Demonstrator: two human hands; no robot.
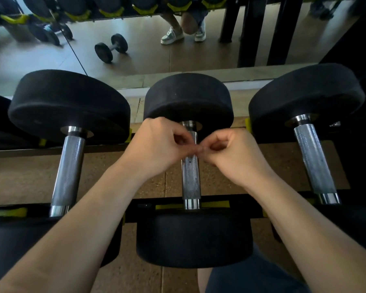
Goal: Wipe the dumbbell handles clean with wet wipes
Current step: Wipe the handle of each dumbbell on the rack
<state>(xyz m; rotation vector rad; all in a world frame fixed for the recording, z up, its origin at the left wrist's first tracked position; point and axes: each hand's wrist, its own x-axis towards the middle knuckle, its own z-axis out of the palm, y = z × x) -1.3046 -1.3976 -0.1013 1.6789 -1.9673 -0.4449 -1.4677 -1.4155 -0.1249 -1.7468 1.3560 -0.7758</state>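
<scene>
Three black-headed dumbbells lie side by side on a rack, steel handles pointing toward me. Both my hands hover over the far part of the middle dumbbell handle [191,180]. My left hand [156,146] and my right hand [235,157] have curled fingers, and their fingertips meet above the bar. I see nothing between the fingertips, and no wet wipe is in view. The left dumbbell handle [69,168] and the right dumbbell handle [314,159] are untouched.
The black rack rail [144,208] with yellow pads runs across under the near ends of the handles. A floor mirror behind the rack reflects a small dumbbell [111,48] and a crouching person's shoes [183,34]. My knee [251,275] is at the bottom edge.
</scene>
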